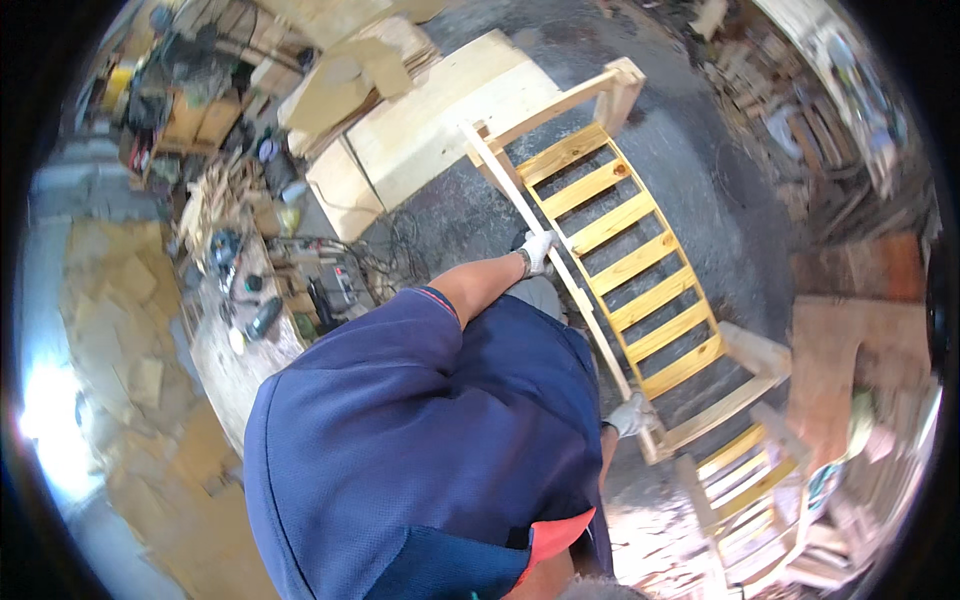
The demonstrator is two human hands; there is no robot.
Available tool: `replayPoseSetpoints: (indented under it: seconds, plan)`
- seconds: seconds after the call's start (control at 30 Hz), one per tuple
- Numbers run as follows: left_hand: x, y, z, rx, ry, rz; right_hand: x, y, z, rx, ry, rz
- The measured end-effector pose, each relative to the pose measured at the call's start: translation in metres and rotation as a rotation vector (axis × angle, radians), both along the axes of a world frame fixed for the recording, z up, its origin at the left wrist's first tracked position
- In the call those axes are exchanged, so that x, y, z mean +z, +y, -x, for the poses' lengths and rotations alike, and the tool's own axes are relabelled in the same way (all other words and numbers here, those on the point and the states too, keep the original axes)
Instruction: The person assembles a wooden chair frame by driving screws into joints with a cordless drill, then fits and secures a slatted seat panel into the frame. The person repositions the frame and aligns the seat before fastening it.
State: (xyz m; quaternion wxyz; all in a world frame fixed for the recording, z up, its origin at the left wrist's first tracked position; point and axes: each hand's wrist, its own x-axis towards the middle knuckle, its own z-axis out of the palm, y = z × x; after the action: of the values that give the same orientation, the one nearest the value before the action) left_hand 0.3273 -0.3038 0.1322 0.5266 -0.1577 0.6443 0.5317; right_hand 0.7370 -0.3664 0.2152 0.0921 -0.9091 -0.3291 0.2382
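A long wooden bench frame [655, 292] with pale rails, corner posts and several yellowish slats runs from upper middle to lower right. On its near long rail lies my left hand [537, 250] in a white glove, the fingers curled round the edge. My right hand [628, 415], gloved too, is at the same rail near the lower right corner post, its fingers bent at the wood. A loose-looking thin strip along the near rail cannot be told apart clearly from the rail.
A second slatted wooden frame [745, 490] stands at lower right, close to the bench. Pale wooden boards [440, 120] lie beyond the bench's far left end. Cables [400, 260] trail across the floor at left, by a workbench [225, 350] with power tools. Scrap wood [770, 90] lines the right.
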Motion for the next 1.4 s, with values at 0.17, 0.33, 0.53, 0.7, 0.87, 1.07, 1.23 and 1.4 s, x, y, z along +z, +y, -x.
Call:
replayPoseSetpoints:
  seconds: [0.17,0.33,0.53,0.7,0.87,1.07,1.23,1.4]
  plan:
    - [-0.01,0.001,-0.009,-0.135,-0.088,0.012,0.031,0.054,0.081,0.507,0.374,-0.153]
    - [-0.014,0.004,-0.014,-0.189,-0.172,0.097,0.057,0.12,0.22,1.054,0.344,-0.099]
    - [-0.015,-0.007,0.001,-0.054,-0.317,0.072,0.042,0.155,0.369,1.471,0.456,0.189]
    - [-0.025,-0.015,0.013,-0.005,-0.378,0.038,0.005,0.124,0.399,1.501,0.383,0.497]
    - [-0.044,-0.036,0.004,-0.016,-0.437,-0.015,-0.007,0.111,0.385,1.581,0.248,0.389]
    - [-0.084,-0.084,0.017,-0.001,-0.889,-0.126,0.006,0.106,0.367,1.226,0.264,0.334]
    - [-0.093,-0.076,0.027,-0.426,-0.616,-0.021,0.022,0.089,0.333,0.806,0.155,0.161]
    - [-0.075,-0.067,0.04,-0.267,-0.619,0.064,0.009,0.064,0.249,0.11,0.059,0.257]
